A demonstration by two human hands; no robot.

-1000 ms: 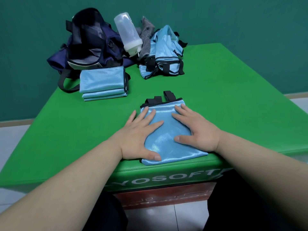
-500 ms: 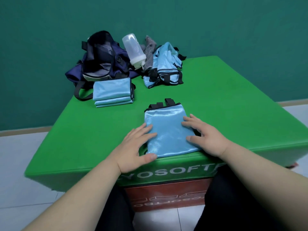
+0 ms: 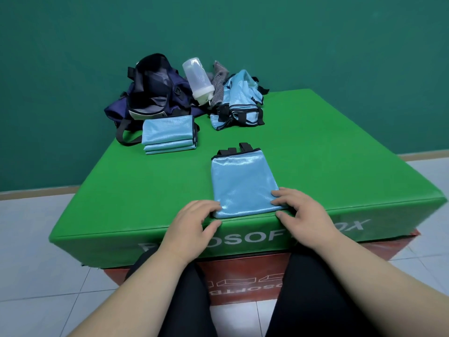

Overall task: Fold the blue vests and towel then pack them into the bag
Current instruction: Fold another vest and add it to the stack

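— Vest (image 3: 243, 183) in front: what have the hands got on it?
— Left hand (image 3: 192, 222) sits at its near left corner, fingertips bent against the cloth's edge, thumb on the near rim of the counter (image 3: 145, 190). Right hand (image 3: 303, 215) has bent fingers on top of the near right corner, thumb by the rim just below. Whether either one pinches the cloth or only rests there, I cannot tell.
— And the vest itself?
— Folded into a flat blue oblong, lying at the counter's near edge, black straps poking out at its far end.
— Farther out?
— Far left, a stack (image 3: 167, 132) of folded blue vests, right against the dark bag (image 3: 153, 93) behind it, which gapes open. Right of the bag stands a tilted clear bottle (image 3: 198, 80), then a grey towel (image 3: 220, 81), then a loose heap (image 3: 239, 103) of blue vests with black trim, all bunched at the far edge.
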